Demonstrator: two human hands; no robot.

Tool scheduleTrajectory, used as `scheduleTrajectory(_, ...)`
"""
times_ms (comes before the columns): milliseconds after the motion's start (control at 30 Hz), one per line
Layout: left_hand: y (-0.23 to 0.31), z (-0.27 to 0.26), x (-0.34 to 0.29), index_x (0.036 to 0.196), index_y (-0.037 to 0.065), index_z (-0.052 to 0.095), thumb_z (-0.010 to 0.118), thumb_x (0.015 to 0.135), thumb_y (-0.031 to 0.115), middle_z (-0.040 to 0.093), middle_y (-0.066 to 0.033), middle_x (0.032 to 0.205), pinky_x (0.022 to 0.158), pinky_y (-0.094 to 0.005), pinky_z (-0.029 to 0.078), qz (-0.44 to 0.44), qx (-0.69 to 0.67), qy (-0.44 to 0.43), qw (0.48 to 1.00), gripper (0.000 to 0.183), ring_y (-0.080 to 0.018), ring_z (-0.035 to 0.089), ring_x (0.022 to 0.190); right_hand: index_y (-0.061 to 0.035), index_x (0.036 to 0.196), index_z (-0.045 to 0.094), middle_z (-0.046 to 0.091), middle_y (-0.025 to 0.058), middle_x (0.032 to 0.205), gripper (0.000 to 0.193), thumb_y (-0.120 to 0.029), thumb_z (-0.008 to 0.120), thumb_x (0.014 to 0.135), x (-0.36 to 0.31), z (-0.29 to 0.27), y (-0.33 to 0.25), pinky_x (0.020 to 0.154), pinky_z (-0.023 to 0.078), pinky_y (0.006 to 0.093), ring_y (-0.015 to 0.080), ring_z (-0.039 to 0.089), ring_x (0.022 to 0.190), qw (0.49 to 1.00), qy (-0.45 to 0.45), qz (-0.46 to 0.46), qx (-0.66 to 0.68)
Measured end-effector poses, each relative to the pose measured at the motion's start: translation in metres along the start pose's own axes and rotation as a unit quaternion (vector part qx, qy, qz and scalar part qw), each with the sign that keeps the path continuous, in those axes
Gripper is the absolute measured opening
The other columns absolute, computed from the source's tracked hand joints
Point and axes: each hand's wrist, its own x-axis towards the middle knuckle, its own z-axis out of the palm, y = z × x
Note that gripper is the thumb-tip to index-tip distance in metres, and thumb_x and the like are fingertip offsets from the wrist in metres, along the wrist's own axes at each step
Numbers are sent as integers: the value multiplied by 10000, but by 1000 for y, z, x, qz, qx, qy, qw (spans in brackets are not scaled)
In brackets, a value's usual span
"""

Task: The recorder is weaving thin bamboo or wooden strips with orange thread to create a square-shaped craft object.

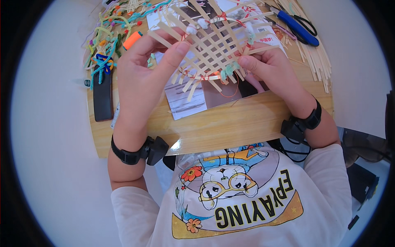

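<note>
Left hand (150, 61) is pinching the left rim of the woven strip lattice (211, 48), thumb in front, fingers partly hidden behind it; right hand (269, 68) is pinching the right edge, its curled fingertips hard to make out. Lattice is hovering over the printed sheets (187, 103) on the table (222, 129), covering much of them; its top strips are running out of frame. Pipe-cleaner pile (109, 39) is getting cut off above.
</note>
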Motion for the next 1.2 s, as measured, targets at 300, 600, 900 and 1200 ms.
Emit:
scheduleTrajectory(300,-1,0,0,1018,-11,669,714,862,146,684,-45,957,780,-226,473,-47,-31,20,998,226,-80,608,848,-12,820,655,477,-27,472,346,-321,585,962,3,-1,12,364,252,213,39,372,364,996,7,58,71)
scheduleTrajectory(600,0,3,3,1121,5,630,661,906,168,659,-46,1039,855,-259,461,-20,-95,30,995,272,-123,603,945,12,923,661,540,-14,551,341,-323,600,952,2,-2,3,363,246,208,32,374,373,991,28,64,116)
scheduleTrajectory(900,2,-1,7,986,133,694,653,758,22,659,-34,1103,969,-390,404,347,372,-23,861,258,-265,577,1080,24,1029,657,610,-33,726,365,-324,655,919,9,-9,13,394,195,187,-9,272,458,971,53,79,218)
scheduleTrajectory(1200,9,4,2,988,144,702,657,772,47,671,-7,1130,1069,-450,307,313,408,-89,853,241,-264,546,1185,29,1038,647,598,-30,720,355,-307,651,924,12,-16,18,405,181,182,-10,260,455,970,53,95,215)
